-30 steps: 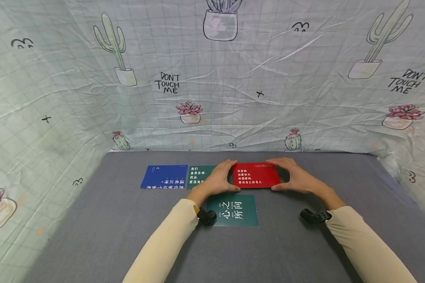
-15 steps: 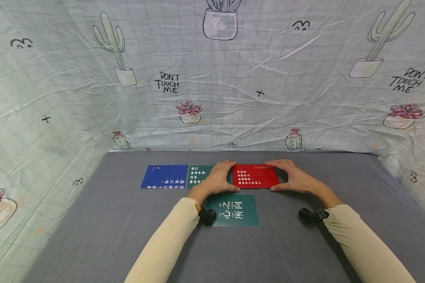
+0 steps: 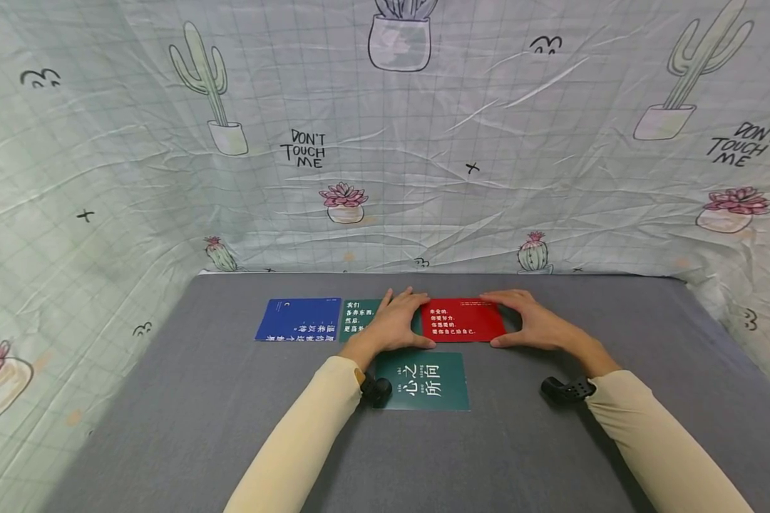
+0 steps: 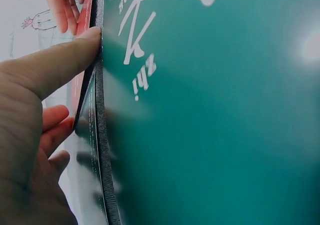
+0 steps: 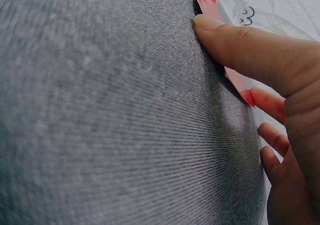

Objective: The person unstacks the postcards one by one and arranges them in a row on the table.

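Card, red with white lettering, sits just beyond the near green card, left hand and right hand pinching its opposite ends; presumably light, springy, slick-faced, crease-prone, best held by its edges.

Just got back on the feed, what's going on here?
A person's left hand and right hand hold a red card by its opposite ends. It is at the right end of a row, beside a green card partly hidden by the left hand; a blue card is at the left end. A second green card lies on the gray table, nearer the person.
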Motion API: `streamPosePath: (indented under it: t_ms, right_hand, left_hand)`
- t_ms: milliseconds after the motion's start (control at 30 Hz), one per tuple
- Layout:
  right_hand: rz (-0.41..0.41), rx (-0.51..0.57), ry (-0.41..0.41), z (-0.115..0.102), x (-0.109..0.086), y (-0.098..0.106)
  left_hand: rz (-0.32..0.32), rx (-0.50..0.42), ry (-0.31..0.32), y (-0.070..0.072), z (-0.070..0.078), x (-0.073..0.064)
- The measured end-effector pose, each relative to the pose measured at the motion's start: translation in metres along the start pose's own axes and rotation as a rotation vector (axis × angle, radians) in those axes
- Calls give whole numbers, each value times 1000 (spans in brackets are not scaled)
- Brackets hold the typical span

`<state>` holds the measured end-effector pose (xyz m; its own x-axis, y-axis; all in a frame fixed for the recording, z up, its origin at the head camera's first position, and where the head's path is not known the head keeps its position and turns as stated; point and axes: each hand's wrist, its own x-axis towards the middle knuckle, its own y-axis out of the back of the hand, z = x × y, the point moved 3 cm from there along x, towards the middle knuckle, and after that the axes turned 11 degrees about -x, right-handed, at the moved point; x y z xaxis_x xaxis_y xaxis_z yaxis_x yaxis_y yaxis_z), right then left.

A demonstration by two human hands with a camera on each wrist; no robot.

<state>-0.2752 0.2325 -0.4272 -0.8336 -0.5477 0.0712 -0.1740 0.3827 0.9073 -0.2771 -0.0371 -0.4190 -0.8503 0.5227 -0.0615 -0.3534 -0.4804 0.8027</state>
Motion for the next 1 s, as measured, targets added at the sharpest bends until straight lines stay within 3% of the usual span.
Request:
streamPosePath:
  t_ms: [500, 800, 1000]
  right_hand:
    - [-35, 6, 7, 3, -1, -4]
    - [-46, -9, 5, 1, 1, -1]
    - [-45, -24, -11, -1, 0, 0]
  left_hand:
    - [5, -17, 14, -7, -4, 0]
    - [28, -8, -16, -3, -2, 1]
    - [65, -30, -64, -3, 0, -7]
